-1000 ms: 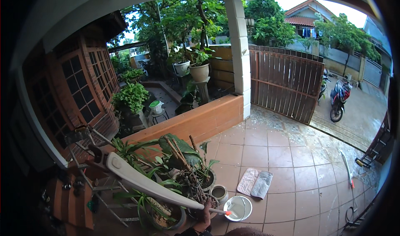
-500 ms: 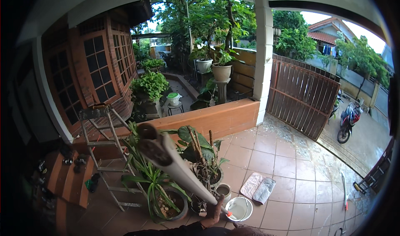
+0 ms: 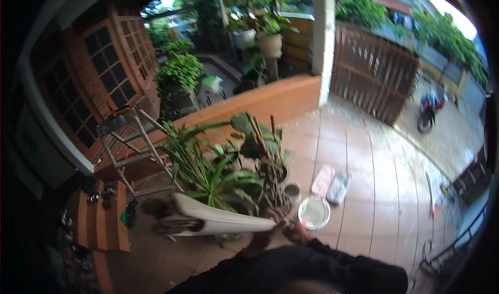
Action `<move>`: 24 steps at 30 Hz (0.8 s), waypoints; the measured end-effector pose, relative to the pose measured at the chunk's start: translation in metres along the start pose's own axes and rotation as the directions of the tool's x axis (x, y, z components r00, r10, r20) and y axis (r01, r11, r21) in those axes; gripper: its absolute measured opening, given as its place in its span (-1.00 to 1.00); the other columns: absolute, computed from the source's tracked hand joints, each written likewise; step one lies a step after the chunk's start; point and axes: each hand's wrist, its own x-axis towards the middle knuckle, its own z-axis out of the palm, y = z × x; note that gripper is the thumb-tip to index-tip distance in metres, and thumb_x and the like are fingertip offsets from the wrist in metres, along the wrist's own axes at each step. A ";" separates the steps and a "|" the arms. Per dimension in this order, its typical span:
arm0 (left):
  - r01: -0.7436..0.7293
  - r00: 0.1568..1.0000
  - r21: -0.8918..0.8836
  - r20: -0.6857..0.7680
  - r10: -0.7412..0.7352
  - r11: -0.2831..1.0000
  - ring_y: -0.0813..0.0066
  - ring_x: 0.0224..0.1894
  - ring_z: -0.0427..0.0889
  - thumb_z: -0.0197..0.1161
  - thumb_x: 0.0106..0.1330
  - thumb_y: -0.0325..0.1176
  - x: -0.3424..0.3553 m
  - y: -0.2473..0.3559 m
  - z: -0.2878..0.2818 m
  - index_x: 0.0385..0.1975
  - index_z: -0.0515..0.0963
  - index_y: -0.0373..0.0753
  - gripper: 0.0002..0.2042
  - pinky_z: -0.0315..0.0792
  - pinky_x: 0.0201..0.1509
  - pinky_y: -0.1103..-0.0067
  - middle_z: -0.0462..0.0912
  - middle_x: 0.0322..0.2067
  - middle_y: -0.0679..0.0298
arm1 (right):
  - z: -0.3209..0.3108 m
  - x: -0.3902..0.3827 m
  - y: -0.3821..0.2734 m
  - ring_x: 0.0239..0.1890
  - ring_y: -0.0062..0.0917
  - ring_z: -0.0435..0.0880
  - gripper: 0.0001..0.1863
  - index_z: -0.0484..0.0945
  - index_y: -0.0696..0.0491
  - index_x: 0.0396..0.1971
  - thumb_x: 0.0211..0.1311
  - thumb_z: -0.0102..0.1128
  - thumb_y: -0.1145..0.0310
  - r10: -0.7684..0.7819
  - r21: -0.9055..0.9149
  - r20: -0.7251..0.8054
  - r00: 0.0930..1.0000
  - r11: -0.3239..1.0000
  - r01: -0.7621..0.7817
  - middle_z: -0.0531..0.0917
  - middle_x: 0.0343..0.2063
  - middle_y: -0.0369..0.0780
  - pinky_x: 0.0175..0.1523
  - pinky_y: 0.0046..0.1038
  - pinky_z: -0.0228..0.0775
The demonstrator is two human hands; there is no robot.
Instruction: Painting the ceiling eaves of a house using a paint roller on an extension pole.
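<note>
A long off-white tube-like thing [image 3: 228, 224] slants across in front of me. Its wide, hollow, brown-stained end points left, and it narrows toward my hands. My left hand [image 3: 264, 232] is closed round the narrow end. Right beside it, my right hand [image 3: 297, 234] has its fingers bent together in a pinch; what lies between them is too small to make out. A small orange-red tip [image 3: 304, 224] shows just past those fingers. Beyond my right hand stands a white bucket [image 3: 316, 210] with pale contents.
Potted plants [image 3: 210, 182] stand ahead, with a small pot [image 3: 292, 191] by the bucket. Two cloths or mats [image 3: 339, 188] lie on the tiles. A stepladder [image 3: 140, 148] and brown steps [image 3: 106, 224] are left. An orange low wall [image 3: 260, 106] runs behind; a brown gate [image 3: 371, 73] stands right.
The tube's wide end has swung down and left, so it now lies nearly level. My right hand has come up beside my left at the narrow end. The whole view has shifted.
</note>
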 end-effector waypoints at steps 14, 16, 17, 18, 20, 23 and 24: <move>-0.219 0.578 0.713 -0.455 0.678 0.666 0.27 -0.27 0.64 0.11 0.37 -0.23 -0.076 0.200 -0.145 0.20 0.13 -0.46 -0.45 0.60 -0.11 0.37 0.57 -0.25 0.11 | 0.011 0.044 0.078 -0.65 -0.58 0.28 -0.67 0.32 -0.03 -0.52 0.46 0.10 0.18 -0.059 -0.362 -0.156 0.986 0.932 -0.001 0.30 -0.66 -0.37 -0.50 -0.50 0.29; -0.137 0.362 0.898 -0.348 0.865 0.418 0.10 0.01 0.62 0.19 0.40 -0.31 -0.077 0.222 -0.131 0.20 0.13 -0.52 -0.45 0.62 0.03 0.29 0.54 -0.06 -0.14 | 0.013 0.048 0.093 -0.60 -0.59 0.36 -0.68 0.35 -0.03 -0.50 0.45 0.12 0.17 -0.052 -0.395 -0.201 0.978 0.918 -0.033 0.34 -0.64 -0.37 -0.52 -0.54 0.33; 0.014 0.184 0.883 -0.463 0.867 0.469 0.11 0.01 0.61 0.26 0.37 -0.29 -0.080 0.222 -0.134 0.28 0.08 -0.47 -0.36 0.62 0.02 0.29 0.42 0.14 -0.16 | 0.013 0.051 0.097 -0.60 -0.59 0.36 -0.68 0.35 -0.03 -0.50 0.45 0.12 0.17 -0.060 -0.384 -0.203 0.977 0.923 -0.024 0.34 -0.64 -0.37 -0.52 -0.54 0.33; 0.043 0.160 0.980 -0.200 0.967 0.196 0.06 0.07 0.58 0.26 0.37 -0.26 -0.086 0.230 -0.155 0.35 0.13 -0.30 -0.37 0.49 0.18 0.12 0.28 0.30 -0.06 | 0.015 0.054 0.106 -0.57 -0.59 0.40 -0.70 0.38 -0.03 -0.47 0.44 0.12 0.15 -0.073 -0.422 -0.217 0.973 0.906 -0.026 0.38 -0.61 -0.35 -0.49 -0.56 0.36; 0.360 0.086 0.887 0.278 0.957 -0.290 0.15 -0.04 0.56 0.18 0.42 -0.16 -0.089 0.269 -0.173 0.02 0.30 -0.33 -0.61 0.42 0.11 0.15 0.43 -0.07 0.08 | 0.010 0.054 0.115 -0.53 -0.59 0.44 -0.71 0.41 -0.03 -0.44 0.44 0.13 0.13 -0.095 -0.451 -0.235 0.967 0.892 -0.022 0.42 -0.59 -0.34 -0.46 -0.57 0.39; 0.623 0.483 0.425 0.451 0.751 -0.656 0.13 0.07 0.49 0.18 0.41 -0.12 -0.115 0.292 -0.175 0.01 0.36 -0.26 -0.63 0.20 0.24 0.03 0.46 -0.05 0.14 | -0.003 0.051 0.123 -0.38 -0.49 0.57 -0.75 0.46 0.05 -0.32 0.47 0.08 0.18 -0.099 -0.814 0.119 0.988 0.560 0.154 0.51 -0.46 -0.27 -0.23 -0.45 0.57; 0.603 0.718 0.368 0.134 0.682 -0.708 0.01 0.29 0.44 0.27 0.36 -0.17 -0.129 0.296 -0.175 0.33 0.26 -0.16 -0.42 0.03 0.45 -0.14 0.34 0.32 0.06 | 0.003 0.050 0.131 -0.31 -0.44 0.62 -0.75 0.50 0.07 -0.27 0.45 0.12 0.17 -0.134 -0.798 0.064 0.989 0.589 0.131 0.55 -0.42 -0.25 -0.19 -0.43 0.59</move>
